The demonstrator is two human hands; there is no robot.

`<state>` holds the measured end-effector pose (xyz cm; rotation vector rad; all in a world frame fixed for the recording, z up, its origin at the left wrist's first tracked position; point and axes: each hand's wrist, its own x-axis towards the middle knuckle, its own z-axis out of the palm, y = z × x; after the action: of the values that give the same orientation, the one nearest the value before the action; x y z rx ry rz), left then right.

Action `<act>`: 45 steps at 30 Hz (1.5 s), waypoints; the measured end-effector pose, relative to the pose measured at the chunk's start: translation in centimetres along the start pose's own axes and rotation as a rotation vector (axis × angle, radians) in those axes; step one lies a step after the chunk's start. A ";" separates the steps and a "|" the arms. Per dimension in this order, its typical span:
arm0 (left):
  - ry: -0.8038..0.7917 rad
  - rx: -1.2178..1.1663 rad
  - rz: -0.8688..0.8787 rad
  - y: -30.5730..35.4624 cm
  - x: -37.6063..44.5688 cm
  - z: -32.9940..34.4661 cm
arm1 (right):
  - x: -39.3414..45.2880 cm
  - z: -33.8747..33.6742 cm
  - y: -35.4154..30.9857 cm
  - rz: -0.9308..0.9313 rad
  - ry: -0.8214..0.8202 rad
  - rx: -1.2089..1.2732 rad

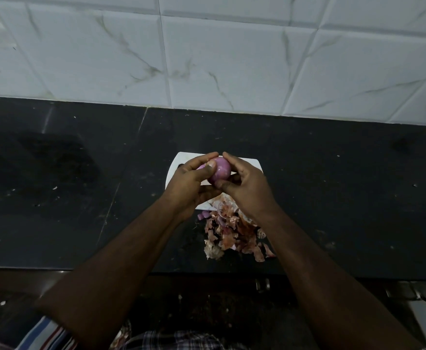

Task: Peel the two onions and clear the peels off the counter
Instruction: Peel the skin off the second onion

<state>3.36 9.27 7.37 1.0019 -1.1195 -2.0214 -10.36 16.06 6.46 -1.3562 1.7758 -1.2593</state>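
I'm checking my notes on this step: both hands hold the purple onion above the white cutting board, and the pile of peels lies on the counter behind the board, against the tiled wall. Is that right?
Not quite. The head view shows the pile of peels on the counter in front of the white cutting board, near the counter's front edge. The rest holds: left hand and right hand both hold the purple onion above the board.

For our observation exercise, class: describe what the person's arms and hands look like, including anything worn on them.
Both forearms are bare up to the frame's lower edge; no sleeves, gloves or watch show. The left hand and right hand show no rings on the visible fingers. A checked cloth and a striped cloth show at the bottom, below the arms.
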 end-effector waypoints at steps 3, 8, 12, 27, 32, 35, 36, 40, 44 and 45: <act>-0.097 0.034 -0.011 0.4 -0.3 -0.8 | -0.3 -0.6 0.2 0.013 -0.019 0.065; -0.124 0.107 0.006 0.5 -0.7 -1.0 | -0.7 -1.0 0.5 -0.004 -0.035 0.052; -0.115 0.114 0.063 0.1 -0.8 -1.1 | -0.9 -1.3 0.6 -0.057 -0.028 0.004; 0.138 0.125 0.095 -0.3 -0.2 0.1 | -1.2 -0.3 0.4 -0.083 -0.049 -0.010; -0.024 0.118 0.068 -0.6 0.1 -0.9 | -0.7 -1.0 0.2 0.046 -0.082 0.086; -0.063 0.007 0.047 -1.1 0.1 -0.9 | -0.6 -0.7 -0.1 0.104 0.012 0.175; -0.081 -0.010 0.024 -1.3 0.1 -1.1 | -0.6 -0.5 -0.2 0.131 0.041 0.221; -0.128 0.015 -0.010 -1.3 0.2 -1.8 | -0.7 -0.1 -0.4 0.217 0.076 0.379; -0.151 -0.034 0.029 -1.1 0.1 -1.8 | -0.6 -0.2 -0.7 0.280 0.074 0.483; -0.160 -0.040 0.034 -1.2 0.1 -1.8 | -0.6 -0.3 -0.9 0.284 0.069 0.486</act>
<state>4.67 8.96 5.67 0.8072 -1.1651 -2.1180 -10.05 16.63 7.29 -0.7691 1.5044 -1.4629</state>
